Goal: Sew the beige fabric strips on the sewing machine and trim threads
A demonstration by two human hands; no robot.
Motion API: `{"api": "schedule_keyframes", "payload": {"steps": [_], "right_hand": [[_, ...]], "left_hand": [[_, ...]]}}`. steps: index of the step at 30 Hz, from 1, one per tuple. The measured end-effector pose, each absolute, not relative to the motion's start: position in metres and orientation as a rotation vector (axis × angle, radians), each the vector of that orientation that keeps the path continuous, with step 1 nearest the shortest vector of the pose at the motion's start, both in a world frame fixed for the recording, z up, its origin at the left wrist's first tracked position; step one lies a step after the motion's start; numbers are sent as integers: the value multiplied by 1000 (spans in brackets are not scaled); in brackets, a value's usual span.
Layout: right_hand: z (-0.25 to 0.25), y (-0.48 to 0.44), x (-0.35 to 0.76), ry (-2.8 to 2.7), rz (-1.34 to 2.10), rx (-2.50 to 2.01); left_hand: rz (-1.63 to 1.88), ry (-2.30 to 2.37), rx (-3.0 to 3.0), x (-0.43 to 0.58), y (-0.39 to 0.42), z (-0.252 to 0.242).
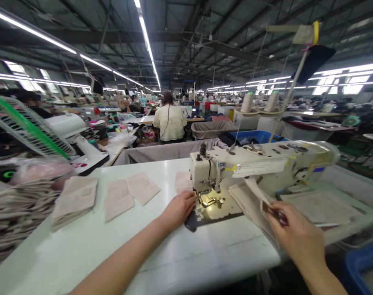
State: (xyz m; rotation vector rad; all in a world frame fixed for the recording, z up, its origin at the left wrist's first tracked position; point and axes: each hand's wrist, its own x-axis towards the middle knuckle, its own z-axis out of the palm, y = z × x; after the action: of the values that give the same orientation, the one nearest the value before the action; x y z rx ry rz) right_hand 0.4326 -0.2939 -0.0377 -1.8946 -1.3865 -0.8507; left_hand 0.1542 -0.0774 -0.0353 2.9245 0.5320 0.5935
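A white sewing machine (254, 164) stands on the pale table, its lamp lighting the metal needle plate (209, 198). My left hand (180, 209) rests at the plate's left edge with fingers bent together by the presser foot; whatever lies under the fingertips is hidden. My right hand (295, 229) is closed on a beige fabric piece (257, 190), lifting its edge right of the needle. A small dark-red object (282, 217), its kind unclear, also sits in that hand. More beige fabric (244, 200) lies beneath. Behind my left hand is a beige piece (183, 181).
Beige pocket-like pieces (118, 198) and a folded stack (75, 200) lie on the left. Beyond them are a heap of fabric (17, 217) and a fan (29, 127). Thread cones (247, 102) stand behind the machine. A person (170, 119) sits ahead, back turned.
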Motion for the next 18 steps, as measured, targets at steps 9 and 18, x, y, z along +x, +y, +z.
{"api": "schedule_keyframes", "payload": {"steps": [9, 18], "right_hand": [[-46, -284, 393, -1424, -197, -1945], [-45, -270, 305, -1187, 739, -1774]], "left_hand": [[530, 670, 3023, 158, -71, -38], [742, 609, 2768, 116, -165, -41]]}}
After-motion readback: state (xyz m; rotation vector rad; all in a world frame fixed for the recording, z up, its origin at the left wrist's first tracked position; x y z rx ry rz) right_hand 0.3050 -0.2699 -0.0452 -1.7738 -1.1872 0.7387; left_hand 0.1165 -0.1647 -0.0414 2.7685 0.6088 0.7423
